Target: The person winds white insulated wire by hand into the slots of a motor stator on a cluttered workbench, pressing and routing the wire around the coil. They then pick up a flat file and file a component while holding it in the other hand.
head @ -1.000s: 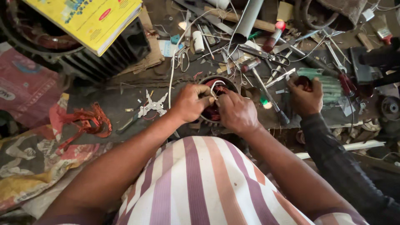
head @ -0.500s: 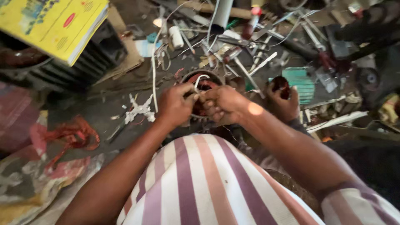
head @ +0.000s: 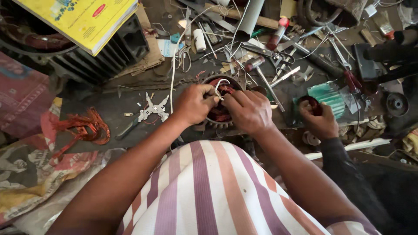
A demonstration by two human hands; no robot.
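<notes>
Stator (head: pixel 220 114) held at table centre; white wire (head: pixel 219 83) pinched by left hand (head: pixel 193 104), right hand (head: pixel 249 111) closed on the rim. Winding insulation could get nicked if tugged; clutter at 1 o'clock.

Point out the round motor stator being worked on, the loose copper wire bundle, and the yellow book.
motor stator (head: pixel 216 114), head view, lower windings.
copper wire bundle (head: pixel 87 128), head view, coil middle.
yellow book (head: pixel 82 19), head view, cover.

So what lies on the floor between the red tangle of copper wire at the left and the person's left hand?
In the head view, a white metal star-shaped part and a dark-handled tool lie between the copper wire tangle and the left hand.
</notes>
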